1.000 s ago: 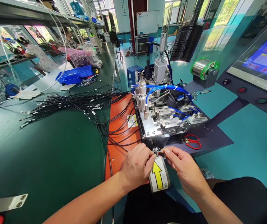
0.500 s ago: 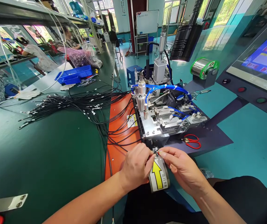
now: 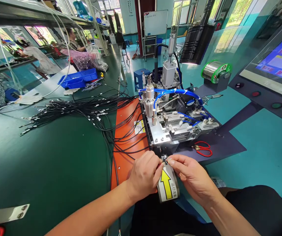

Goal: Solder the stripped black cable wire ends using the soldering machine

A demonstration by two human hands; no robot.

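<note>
My left hand (image 3: 144,175) and my right hand (image 3: 192,177) meet at the front edge of a small metal machine (image 3: 172,126), just above a plate with a yellow arrow label (image 3: 167,186). Both pinch the end of a thin black cable (image 3: 164,159), whose tip with small coloured wires sits between the fingertips. My left hand's fingers are curled tight; my right thumb and forefinger press on the cable end. The cable runs left over an orange mat (image 3: 127,144).
A heap of black cables (image 3: 81,109) lies across the green bench (image 3: 44,157). Red scissors (image 3: 203,149) rest right of the machine. A solder spool (image 3: 216,72), a control panel with a screen (image 3: 276,72), a blue tray (image 3: 78,78) and seated people at the far left are in view.
My right hand has moved slightly left and up, closing in on my left hand at the cable end. The left hand has barely shifted.
</note>
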